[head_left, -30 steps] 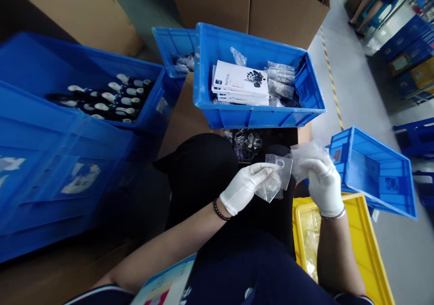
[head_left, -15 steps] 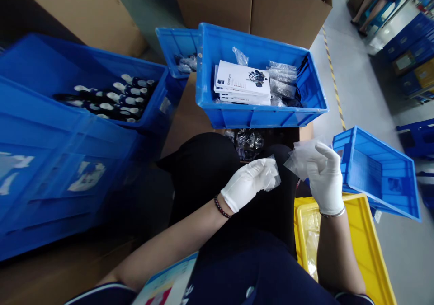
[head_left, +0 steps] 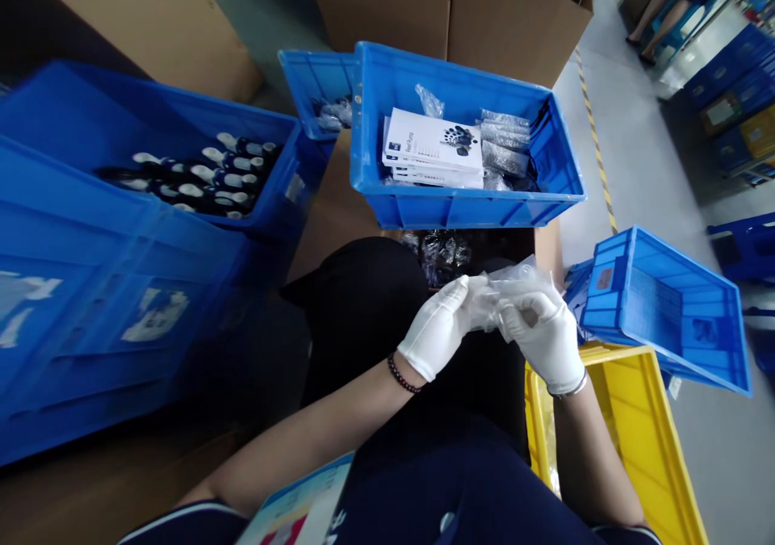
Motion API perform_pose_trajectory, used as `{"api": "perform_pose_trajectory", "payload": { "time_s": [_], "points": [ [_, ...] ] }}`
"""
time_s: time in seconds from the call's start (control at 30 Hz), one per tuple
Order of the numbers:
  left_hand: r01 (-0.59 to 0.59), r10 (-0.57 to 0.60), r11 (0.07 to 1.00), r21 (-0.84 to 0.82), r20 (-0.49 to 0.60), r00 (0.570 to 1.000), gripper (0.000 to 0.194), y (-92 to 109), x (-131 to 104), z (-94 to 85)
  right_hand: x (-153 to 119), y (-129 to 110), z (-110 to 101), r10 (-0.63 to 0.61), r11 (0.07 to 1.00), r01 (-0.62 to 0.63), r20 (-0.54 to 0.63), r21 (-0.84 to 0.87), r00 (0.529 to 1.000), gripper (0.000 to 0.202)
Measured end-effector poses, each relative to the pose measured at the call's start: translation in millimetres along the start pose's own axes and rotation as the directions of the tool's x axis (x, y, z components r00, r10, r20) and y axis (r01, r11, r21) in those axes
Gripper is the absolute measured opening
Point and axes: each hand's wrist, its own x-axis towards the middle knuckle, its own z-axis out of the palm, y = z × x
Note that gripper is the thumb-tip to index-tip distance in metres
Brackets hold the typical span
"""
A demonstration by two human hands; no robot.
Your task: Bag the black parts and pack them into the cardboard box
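Between both hands (head_left: pixel 484 323), bag (head_left: pixel 505 287) crosswise

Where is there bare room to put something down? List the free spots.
Free: the tilted blue plastic bin on the right shows a bare floor; so does the grey floor beside it. Crowded: the middle blue crate with booklets, the left blue crate of black-and-white handles.

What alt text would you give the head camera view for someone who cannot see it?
Two white-gloved hands, left hand and right hand, meet over the person's lap, pinching small clear plastic bags between them. Ahead sits a blue plastic crate holding white printed booklets; a yellow plastic bin lies at right.
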Motion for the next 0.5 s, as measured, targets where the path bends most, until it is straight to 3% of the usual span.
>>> {"api": "perform_pose_trajectory", "payload": {
  "time_s": [0.1, 0.23, 0.37, 0.5],
  "points": [
    [-0.005, 0.009, 0.999, 0.048, -0.094, 0.995, 0.028, 1.4, 1.2, -1.4, 0.4, 7.1, -1.0, 0.011, 0.997, -0.019, -0.095, -0.079, 0.995, 0.027],
    [-0.004, -0.004, 0.974, 0.226, 0.035, 0.999, 0.035, -2.8, -1.4, -7.3, -1.2, 10.9, 1.1, 0.012, 0.997, -0.019, -0.096, -0.075, 0.995, 0.025],
    [-0.165, 0.130, 0.894, 0.417, 0.110, 0.985, 0.067, -5.6, -3.4, -12.4, -1.4, 11.8, 0.4, 0.040, 0.998, -0.045, -0.095, -0.049, 0.995, 0.028],
    [-0.239, 0.221, 0.856, 0.458, 0.095, 0.971, 0.056, 5.3, -4.6, -14.1, 3.8, 22.9, -6.8, 0.013, 0.988, -0.046, -0.219, -0.146, 0.976, 0.029]
  ]
}}
